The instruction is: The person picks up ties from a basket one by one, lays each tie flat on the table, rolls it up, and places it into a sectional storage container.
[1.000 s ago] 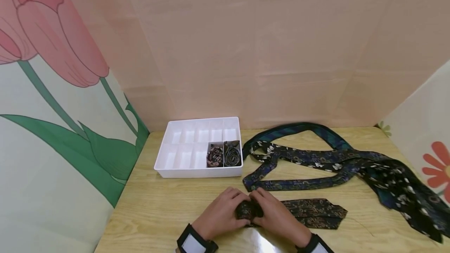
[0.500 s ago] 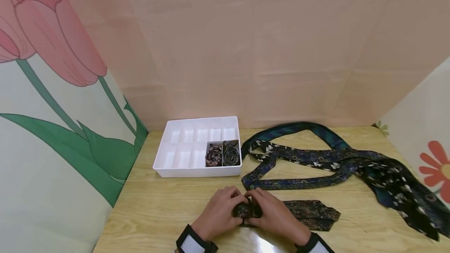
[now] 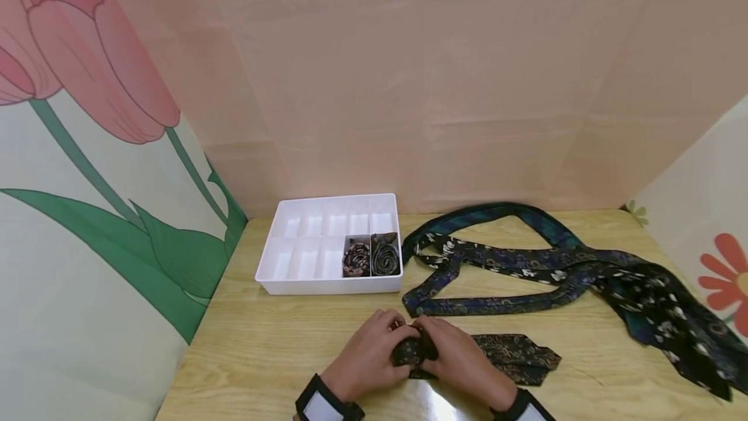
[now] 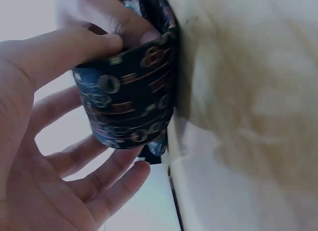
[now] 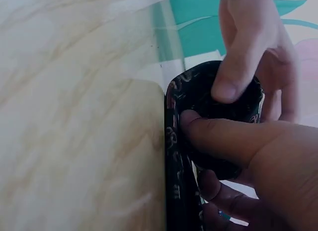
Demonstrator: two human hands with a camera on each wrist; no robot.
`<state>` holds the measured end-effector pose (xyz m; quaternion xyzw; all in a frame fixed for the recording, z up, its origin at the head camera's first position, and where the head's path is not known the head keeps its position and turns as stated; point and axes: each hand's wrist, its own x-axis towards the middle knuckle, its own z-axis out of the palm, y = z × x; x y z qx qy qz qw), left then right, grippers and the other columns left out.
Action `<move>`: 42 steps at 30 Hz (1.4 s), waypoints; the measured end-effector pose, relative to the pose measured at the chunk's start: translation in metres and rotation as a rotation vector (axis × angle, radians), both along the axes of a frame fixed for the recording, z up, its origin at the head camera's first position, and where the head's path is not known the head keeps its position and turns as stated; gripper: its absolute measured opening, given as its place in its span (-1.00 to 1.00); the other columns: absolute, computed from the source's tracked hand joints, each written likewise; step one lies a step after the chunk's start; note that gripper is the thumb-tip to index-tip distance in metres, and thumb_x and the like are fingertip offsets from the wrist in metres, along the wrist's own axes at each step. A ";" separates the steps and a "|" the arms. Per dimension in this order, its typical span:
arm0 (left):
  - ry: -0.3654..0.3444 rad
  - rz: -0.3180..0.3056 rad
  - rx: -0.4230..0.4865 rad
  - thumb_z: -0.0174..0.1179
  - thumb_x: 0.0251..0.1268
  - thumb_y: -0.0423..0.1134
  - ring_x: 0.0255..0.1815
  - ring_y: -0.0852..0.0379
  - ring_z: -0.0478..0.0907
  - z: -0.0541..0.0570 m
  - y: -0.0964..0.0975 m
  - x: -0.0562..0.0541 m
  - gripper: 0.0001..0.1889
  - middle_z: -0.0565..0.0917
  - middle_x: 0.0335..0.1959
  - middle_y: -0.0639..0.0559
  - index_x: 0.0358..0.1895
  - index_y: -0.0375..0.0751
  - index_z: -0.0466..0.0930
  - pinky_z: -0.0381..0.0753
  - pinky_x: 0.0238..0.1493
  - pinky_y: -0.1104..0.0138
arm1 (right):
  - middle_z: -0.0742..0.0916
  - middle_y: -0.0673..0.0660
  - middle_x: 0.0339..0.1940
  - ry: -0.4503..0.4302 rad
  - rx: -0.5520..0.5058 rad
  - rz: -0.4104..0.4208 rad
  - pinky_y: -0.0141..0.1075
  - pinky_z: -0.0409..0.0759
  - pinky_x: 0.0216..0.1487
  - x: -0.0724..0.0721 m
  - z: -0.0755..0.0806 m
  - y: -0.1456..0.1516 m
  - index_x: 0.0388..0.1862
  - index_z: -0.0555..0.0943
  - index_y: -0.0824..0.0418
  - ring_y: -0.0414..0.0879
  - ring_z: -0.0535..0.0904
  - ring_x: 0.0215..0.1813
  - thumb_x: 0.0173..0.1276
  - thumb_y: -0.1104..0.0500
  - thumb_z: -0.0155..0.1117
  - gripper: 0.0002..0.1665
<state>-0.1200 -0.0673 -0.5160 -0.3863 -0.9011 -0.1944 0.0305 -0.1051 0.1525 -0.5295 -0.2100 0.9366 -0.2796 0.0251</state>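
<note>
A dark patterned necktie is partly wound into a roll [image 3: 407, 352] near the table's front, its flat wide end [image 3: 517, 357] trailing to the right. My left hand [image 3: 369, 355] holds the left side of the roll, while my right hand [image 3: 458, 361] grips its right side. In the left wrist view the coiled tie [image 4: 130, 104] sits on edge between thumb and fingers. Seen from the right wrist, both thumbs press at the end of the coil [image 5: 196, 79], and the unrolled strip [image 5: 174, 191] runs along the table.
Behind the hands stands a white divided tray [image 3: 327, 287]; two rolled neckties [image 3: 386, 258] fill adjoining front-right compartments. Several loose neckties [image 3: 526, 258] lie tangled across the right side of the wooden table [image 3: 251, 356]. A pinkish backdrop [image 3: 409, 83] rises behind.
The tie's flat end has slid left toward the hands and less of it trails out. Both hands stay around the roll, fingers shifting slightly. Tray and loose neckties are unchanged.
</note>
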 end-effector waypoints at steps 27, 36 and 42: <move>-0.009 0.031 0.006 0.60 0.08 -0.09 -0.02 0.29 0.46 -0.004 0.000 0.002 -0.47 0.58 -0.03 0.20 0.17 0.19 0.69 0.59 0.10 0.39 | 0.68 -0.07 0.09 -0.120 0.002 0.036 -0.03 0.69 0.00 0.001 0.001 0.013 0.55 0.43 0.04 -0.19 0.63 0.04 0.10 -0.13 0.74 0.08; -0.013 0.006 -0.014 0.60 0.10 -0.03 0.07 0.28 0.50 -0.003 0.000 0.001 -0.47 0.67 0.07 0.25 0.20 0.19 0.72 0.59 0.21 0.32 | 0.63 -0.07 0.12 -0.047 0.043 0.070 0.04 0.71 0.11 0.002 0.005 0.011 0.44 0.53 0.02 -0.07 0.64 0.14 0.07 -0.09 0.75 -0.04; -0.016 -0.004 -0.042 0.59 0.14 -0.01 0.14 0.24 0.54 -0.002 0.001 0.002 -0.41 0.66 0.13 0.21 0.27 0.17 0.63 0.59 0.24 0.28 | 0.62 -0.10 0.06 0.031 0.068 0.029 -0.01 0.71 0.08 0.004 0.006 0.009 0.23 0.64 -0.04 -0.12 0.62 0.08 0.06 -0.09 0.76 -0.24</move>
